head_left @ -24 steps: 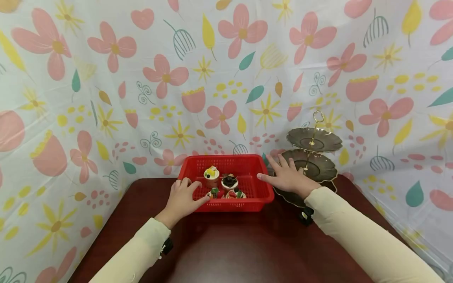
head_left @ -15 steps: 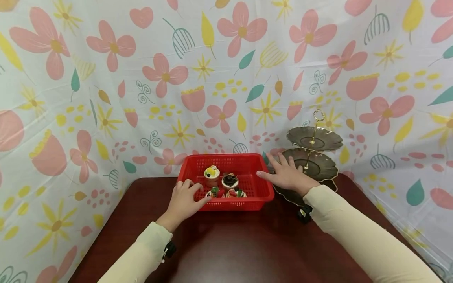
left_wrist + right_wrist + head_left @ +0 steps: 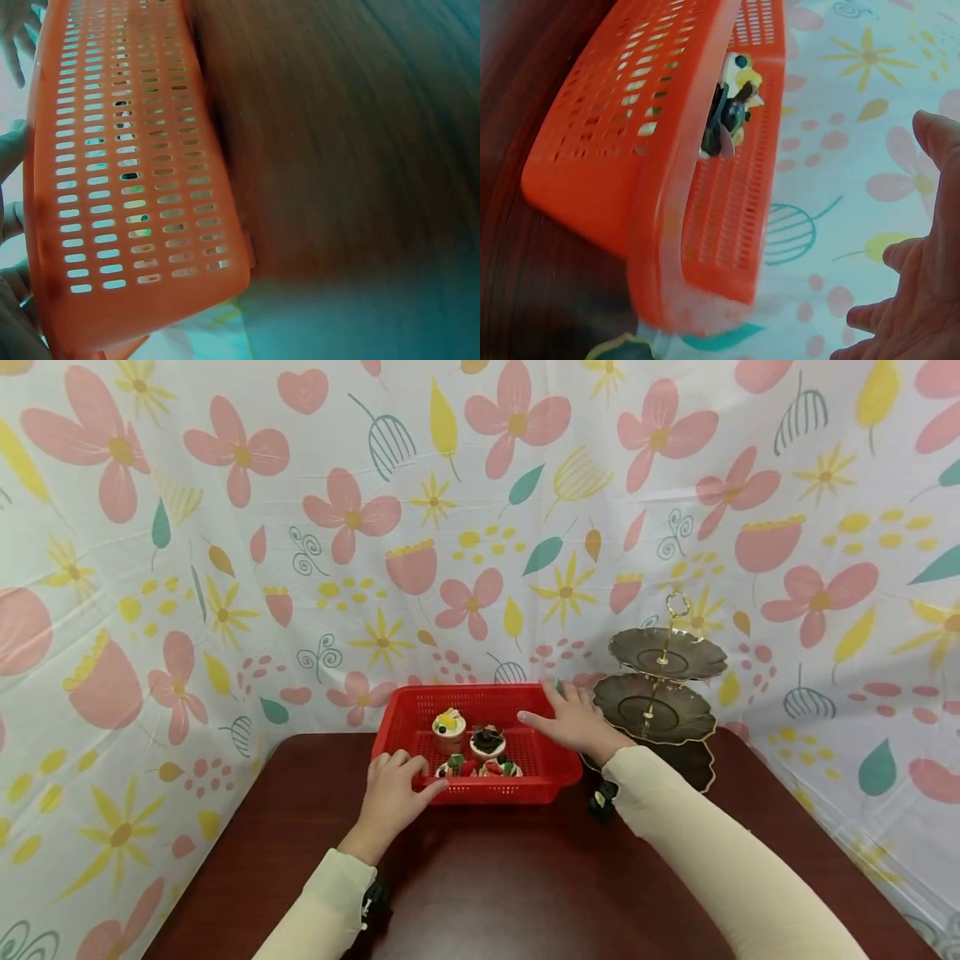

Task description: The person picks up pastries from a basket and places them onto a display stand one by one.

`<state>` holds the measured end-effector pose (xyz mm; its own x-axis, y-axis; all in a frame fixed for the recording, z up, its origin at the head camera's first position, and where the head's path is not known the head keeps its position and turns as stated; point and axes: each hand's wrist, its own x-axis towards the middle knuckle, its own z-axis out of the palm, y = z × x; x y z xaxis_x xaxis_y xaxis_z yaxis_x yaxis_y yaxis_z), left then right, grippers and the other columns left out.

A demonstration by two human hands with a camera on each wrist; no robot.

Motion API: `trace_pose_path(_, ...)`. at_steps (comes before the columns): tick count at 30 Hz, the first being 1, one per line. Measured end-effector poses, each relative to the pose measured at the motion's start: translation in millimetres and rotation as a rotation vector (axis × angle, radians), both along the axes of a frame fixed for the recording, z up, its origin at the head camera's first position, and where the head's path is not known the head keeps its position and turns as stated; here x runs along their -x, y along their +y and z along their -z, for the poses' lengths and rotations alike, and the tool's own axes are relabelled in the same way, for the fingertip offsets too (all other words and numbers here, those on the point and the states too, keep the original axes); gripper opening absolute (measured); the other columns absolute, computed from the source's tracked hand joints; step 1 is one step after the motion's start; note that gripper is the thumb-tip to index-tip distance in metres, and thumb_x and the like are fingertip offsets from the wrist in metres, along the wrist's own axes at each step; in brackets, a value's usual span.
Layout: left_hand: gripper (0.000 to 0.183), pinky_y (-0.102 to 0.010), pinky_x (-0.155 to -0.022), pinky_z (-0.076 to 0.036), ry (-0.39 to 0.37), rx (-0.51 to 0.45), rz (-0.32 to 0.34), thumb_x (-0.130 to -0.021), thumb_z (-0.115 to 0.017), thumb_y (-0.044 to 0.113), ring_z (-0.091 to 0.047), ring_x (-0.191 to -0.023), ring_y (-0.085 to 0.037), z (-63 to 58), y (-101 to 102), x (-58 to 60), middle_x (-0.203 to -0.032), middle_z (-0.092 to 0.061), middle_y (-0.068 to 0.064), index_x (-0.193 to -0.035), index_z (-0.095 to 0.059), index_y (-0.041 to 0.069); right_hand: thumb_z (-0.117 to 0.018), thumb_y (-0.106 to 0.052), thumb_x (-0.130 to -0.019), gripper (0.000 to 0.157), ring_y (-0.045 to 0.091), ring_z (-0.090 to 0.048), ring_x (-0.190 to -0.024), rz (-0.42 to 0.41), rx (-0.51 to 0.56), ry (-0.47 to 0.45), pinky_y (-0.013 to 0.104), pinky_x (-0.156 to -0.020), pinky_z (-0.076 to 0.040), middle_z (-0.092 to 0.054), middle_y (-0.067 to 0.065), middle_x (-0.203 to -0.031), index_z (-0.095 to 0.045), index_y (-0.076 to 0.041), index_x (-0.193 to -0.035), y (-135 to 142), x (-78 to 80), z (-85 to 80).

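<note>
A red perforated plastic basket (image 3: 550, 752) stands on the table, holding several cupcakes. One has yellow fruit on white cream (image 3: 449, 724), another dark chocolate topping (image 3: 487, 743); strawberry-topped cupcakes (image 3: 501, 768) sit along the front wall. My left hand (image 3: 393, 797) is at the basket's front left corner, fingers loosely bent at the rim and thumb along the front edge. In the left wrist view its fingertips (image 3: 13, 146) show right at the rim. My right hand (image 3: 577, 724) is spread at the basket's right end, overlapping the rim in the head view, holding nothing.
A dark tiered stand (image 3: 660, 708) with gold edges and a gold handle is to the right of the basket, partly behind my right forearm. The dark red-brown table (image 3: 510, 885) backs onto a flower-patterned cloth (image 3: 480, 510).
My right hand has moved left, away from the tiered stand and in over the basket's right end. My left hand has shifted only slightly at its corner.
</note>
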<state>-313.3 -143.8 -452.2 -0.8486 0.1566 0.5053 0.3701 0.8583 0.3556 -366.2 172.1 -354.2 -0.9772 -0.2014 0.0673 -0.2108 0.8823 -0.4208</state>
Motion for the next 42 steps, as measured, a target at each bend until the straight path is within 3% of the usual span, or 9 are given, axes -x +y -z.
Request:
trace_pose_path(10,0.033,-0.056,-0.103,-0.038,0.082,-0.025,0.002,-0.078,-0.085,0.049,-0.047,-0.087,-0.019,8.8,-2,1.4,-0.086,-0.058,0.003,-0.083,-0.065,0.023,-0.061,-0.060,-0.093,0.097,0.043,-0.018,-0.150,0.016,0.220,-0.049,0.064,-0.115,-0.025,-0.015,0.022,-0.165,-0.012,-0.012,-0.163,-43,38.3,26.1)
trace_pose_path(16,0.035,-0.056,-0.104,-0.038,0.132,-0.047,-0.008,-0.075,-0.087,0.046,-0.047,-0.089,-0.020,8.6,-7,2.7,-0.086,-0.055,0.003,-0.083,-0.064,0.022,-0.072,-0.052,-0.088,0.102,0.037,-0.029,-0.148,0.026,0.375,-0.162,0.059,-0.115,-0.031,-0.026,0.015,-0.164,-0.013,-0.016,-0.163,-74,62.4,48.0)
trace_pose_path(22,0.035,-0.056,-0.103,-0.038,0.172,-0.030,0.004,-0.076,-0.087,0.047,-0.047,-0.089,-0.022,11.9,-7,4.6,-0.086,-0.053,0.003,-0.085,-0.065,0.021,-0.079,-0.038,-0.087,0.100,0.035,-0.041,-0.142,0.023,0.420,-0.253,0.056,-0.112,-0.037,-0.036,0.015,-0.160,-0.016,-0.014,-0.162,-87,78.0,69.6)
trace_pose_path(27,0.035,-0.059,-0.105,-0.037,0.190,-0.018,0.017,-0.077,-0.085,0.048,-0.047,-0.087,-0.022,16.5,-3,4.8,-0.085,-0.051,0.003,-0.085,-0.065,0.020,-0.084,-0.027,-0.082,0.098,0.034,-0.046,-0.136,0.023,0.394,-0.304,0.056,-0.109,-0.041,-0.045,0.014,-0.153,-0.025,-0.013,-0.159,-86,84.2,82.0)
trace_pose_path(33,0.035,-0.058,-0.105,-0.038,0.199,-0.010,0.014,-0.078,-0.085,0.049,-0.046,-0.085,-0.021,16.8,2,3.4,-0.084,-0.050,0.003,-0.085,-0.066,0.021,-0.088,-0.023,-0.078,0.092,0.034,-0.051,-0.130,0.038,0.321,-0.306,0.057,-0.106,-0.044,-0.051,0.014,-0.147,-0.037,-0.010,-0.153,-83,80.1,80.2)
trace_pose_path(39,0.034,-0.057,-0.104,-0.038,0.167,0.057,-0.007,-0.081,-0.081,0.049,-0.046,-0.090,-0.022,17.7,1,2.9,-0.089,-0.053,0.001,-0.093,-0.069,0.020,-0.088,-0.024,-0.078,0.070,0.029,-0.059,-0.112,0.026,0.278,-0.311,0.051,-0.100,-0.050,-0.062,0.011,-0.128,-0.051,-0.011,-0.135,-87,77.8,80.8)
trace_pose_path(42,0.035,-0.061,-0.107,-0.034,0.133,0.096,-0.016,-0.084,-0.077,0.051,-0.046,-0.093,-0.023,16.7,-1,3.1,-0.091,-0.055,0.000,-0.099,-0.070,0.021,-0.089,-0.024,-0.076,0.069,0.028,-0.059,-0.111,0.025,0.269,-0.317,0.051,-0.100,-0.050,-0.062,0.010,-0.126,-0.051,-0.013,-0.133,-89,77.3,80.4)
